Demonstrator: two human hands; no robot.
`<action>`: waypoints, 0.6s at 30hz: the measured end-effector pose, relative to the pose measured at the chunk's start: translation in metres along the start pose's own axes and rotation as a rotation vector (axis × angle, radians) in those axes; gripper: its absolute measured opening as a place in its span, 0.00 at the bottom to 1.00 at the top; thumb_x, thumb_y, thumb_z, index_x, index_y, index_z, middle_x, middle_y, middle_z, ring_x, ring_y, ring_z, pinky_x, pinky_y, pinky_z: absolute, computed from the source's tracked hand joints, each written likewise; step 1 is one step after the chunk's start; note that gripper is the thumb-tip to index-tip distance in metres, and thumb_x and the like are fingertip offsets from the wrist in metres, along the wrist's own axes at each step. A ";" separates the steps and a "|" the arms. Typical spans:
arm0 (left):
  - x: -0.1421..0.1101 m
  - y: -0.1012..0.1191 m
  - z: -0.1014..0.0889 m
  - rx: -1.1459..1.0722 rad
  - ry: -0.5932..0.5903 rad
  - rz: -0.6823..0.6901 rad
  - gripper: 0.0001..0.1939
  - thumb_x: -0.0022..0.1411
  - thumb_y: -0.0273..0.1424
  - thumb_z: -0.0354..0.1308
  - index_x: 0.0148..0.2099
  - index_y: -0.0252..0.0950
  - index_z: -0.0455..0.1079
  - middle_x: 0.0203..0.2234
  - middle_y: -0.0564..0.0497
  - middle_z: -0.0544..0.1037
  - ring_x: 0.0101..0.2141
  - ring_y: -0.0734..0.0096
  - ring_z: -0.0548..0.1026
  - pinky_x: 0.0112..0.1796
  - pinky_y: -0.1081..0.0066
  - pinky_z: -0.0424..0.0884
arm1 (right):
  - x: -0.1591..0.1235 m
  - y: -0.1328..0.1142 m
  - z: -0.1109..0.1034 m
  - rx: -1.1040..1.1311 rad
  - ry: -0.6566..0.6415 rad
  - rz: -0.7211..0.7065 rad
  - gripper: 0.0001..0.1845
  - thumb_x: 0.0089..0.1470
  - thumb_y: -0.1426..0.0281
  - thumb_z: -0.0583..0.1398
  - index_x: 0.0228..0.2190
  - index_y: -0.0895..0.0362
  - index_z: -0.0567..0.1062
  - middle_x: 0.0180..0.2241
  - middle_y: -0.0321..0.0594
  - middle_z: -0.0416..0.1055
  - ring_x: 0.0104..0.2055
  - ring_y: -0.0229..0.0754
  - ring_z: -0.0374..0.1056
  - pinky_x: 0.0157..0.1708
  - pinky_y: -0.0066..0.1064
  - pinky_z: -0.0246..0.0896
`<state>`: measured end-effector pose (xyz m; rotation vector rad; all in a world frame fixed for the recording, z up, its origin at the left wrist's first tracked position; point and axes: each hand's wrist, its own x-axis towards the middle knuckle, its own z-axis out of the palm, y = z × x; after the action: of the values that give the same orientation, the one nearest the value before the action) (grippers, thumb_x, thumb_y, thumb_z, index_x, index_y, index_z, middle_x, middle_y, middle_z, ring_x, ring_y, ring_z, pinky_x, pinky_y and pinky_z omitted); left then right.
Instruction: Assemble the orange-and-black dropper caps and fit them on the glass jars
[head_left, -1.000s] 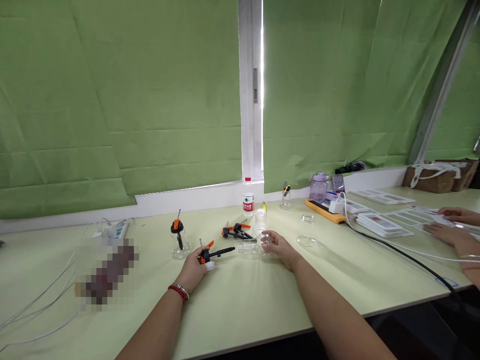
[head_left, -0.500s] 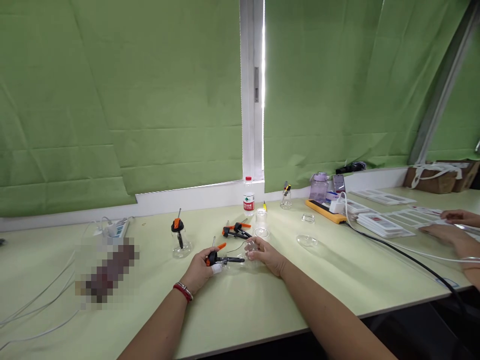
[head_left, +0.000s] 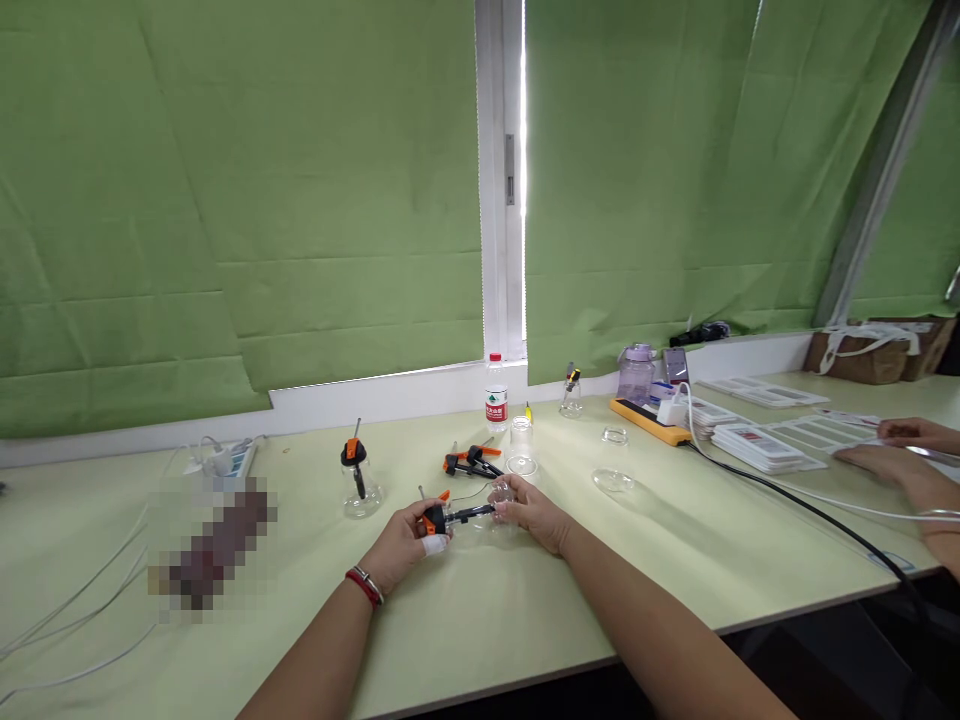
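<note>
My left hand [head_left: 411, 545] is closed around a black-and-orange bottle top [head_left: 433, 519] with a dark stem, held on its side. My right hand [head_left: 531, 512] grips the base of a clear glass bottle [head_left: 480, 530], which lies sideways with its mouth toward my left hand. The stem reaches inside the glass, and the cap sits at the bottle's mouth. Whether it is fully seated I cannot tell. Left of my hands stands another glass bottle [head_left: 363, 500] with the same kind of top. Behind them lie loose black-and-orange tops [head_left: 474, 461] beside an upturned clear glass bottle [head_left: 521, 440].
A red-capped water bottle [head_left: 496, 394] stands by the wall. To the right are a clear glass piece [head_left: 615, 481], an orange power strip [head_left: 649, 422], a purple jug [head_left: 636, 374], and stacked white cards [head_left: 763, 448]. Another person's hands [head_left: 892, 465] work at far right. Cables cross the left side.
My left hand has moved slightly right with the bottle top, and the stem now goes deeper into the glass bottle. My right hand keeps its hold.
</note>
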<state>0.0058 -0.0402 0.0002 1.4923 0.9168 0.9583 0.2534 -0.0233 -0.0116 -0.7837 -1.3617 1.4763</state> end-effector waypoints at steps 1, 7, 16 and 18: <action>0.000 0.000 0.000 0.003 0.003 -0.003 0.33 0.43 0.34 0.68 0.53 0.34 0.65 0.37 0.48 0.76 0.39 0.63 0.75 0.45 0.63 0.67 | -0.001 -0.001 0.000 -0.003 0.001 0.005 0.25 0.40 0.63 0.67 0.40 0.54 0.67 0.38 0.38 0.67 0.37 0.40 0.67 0.44 0.39 0.63; -0.002 0.003 0.002 0.055 0.025 0.000 0.29 0.43 0.35 0.67 0.48 0.35 0.68 0.33 0.51 0.74 0.33 0.69 0.72 0.39 0.67 0.68 | -0.003 -0.003 0.002 -0.008 -0.031 -0.013 0.29 0.33 0.67 0.70 0.39 0.53 0.66 0.38 0.37 0.67 0.40 0.41 0.66 0.43 0.37 0.62; -0.004 0.010 0.004 -0.018 0.008 -0.018 0.26 0.42 0.31 0.67 0.46 0.34 0.68 0.30 0.53 0.73 0.30 0.72 0.72 0.37 0.67 0.68 | -0.002 0.000 -0.001 -0.010 -0.077 -0.048 0.32 0.29 0.71 0.71 0.39 0.53 0.65 0.39 0.37 0.67 0.41 0.41 0.64 0.40 0.33 0.62; -0.004 0.012 0.005 -0.023 0.002 -0.015 0.24 0.44 0.31 0.66 0.46 0.34 0.67 0.28 0.53 0.74 0.29 0.71 0.72 0.35 0.67 0.69 | -0.001 -0.001 -0.001 -0.016 -0.083 -0.059 0.33 0.29 0.71 0.72 0.39 0.53 0.65 0.39 0.38 0.66 0.42 0.41 0.64 0.39 0.33 0.62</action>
<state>0.0093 -0.0475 0.0109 1.4638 0.9146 0.9560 0.2552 -0.0242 -0.0110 -0.6927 -1.4483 1.4671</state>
